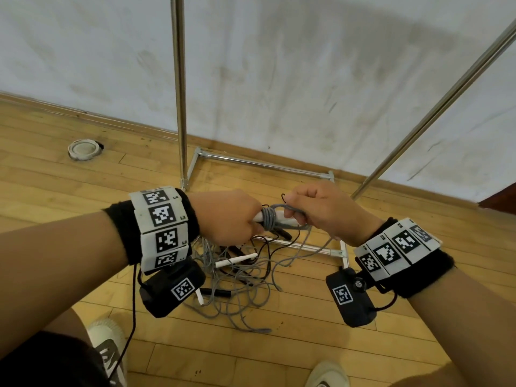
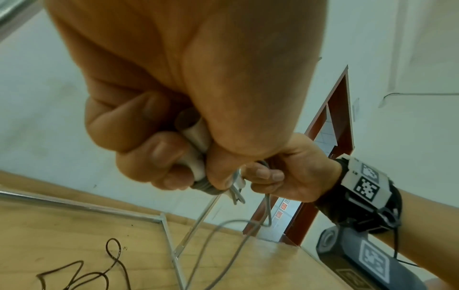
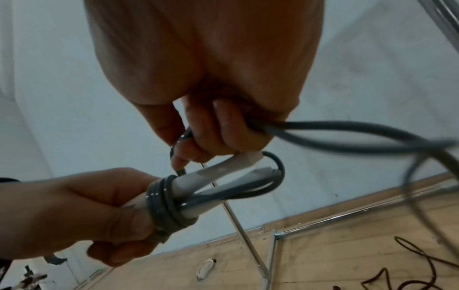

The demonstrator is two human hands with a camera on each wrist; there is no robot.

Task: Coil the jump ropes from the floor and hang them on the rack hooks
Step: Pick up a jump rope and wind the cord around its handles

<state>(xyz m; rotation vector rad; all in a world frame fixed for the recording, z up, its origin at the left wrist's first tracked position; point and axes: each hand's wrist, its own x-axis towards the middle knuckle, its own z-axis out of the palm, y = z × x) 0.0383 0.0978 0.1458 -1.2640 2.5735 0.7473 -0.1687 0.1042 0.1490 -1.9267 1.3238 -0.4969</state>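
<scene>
My left hand (image 1: 237, 219) (image 3: 104, 212) grips two white handles (image 1: 279, 217) (image 3: 223, 176) (image 2: 196, 155) of a grey jump rope, held side by side. Several turns of grey cord (image 1: 269, 217) (image 3: 162, 202) are wound tightly round them. My right hand (image 1: 312, 210) (image 2: 280, 176) (image 3: 213, 129) pinches the loose grey cord (image 3: 335, 135) just past the handles' tips; the cord trails down to the floor. Below lies a tangle of grey and black ropes (image 1: 240, 277) with another white handle (image 1: 237, 259) and a black handle (image 1: 215, 291).
A chrome rack stands in front: upright pole (image 1: 178, 93), slanted bar (image 1: 435, 107), base frame (image 1: 262, 163) on the wooden floor against a white wall. A round floor fitting (image 1: 83, 149) lies left. My shoes (image 1: 109, 347) (image 1: 326, 372) are near. A red door frame (image 2: 332, 121) is right.
</scene>
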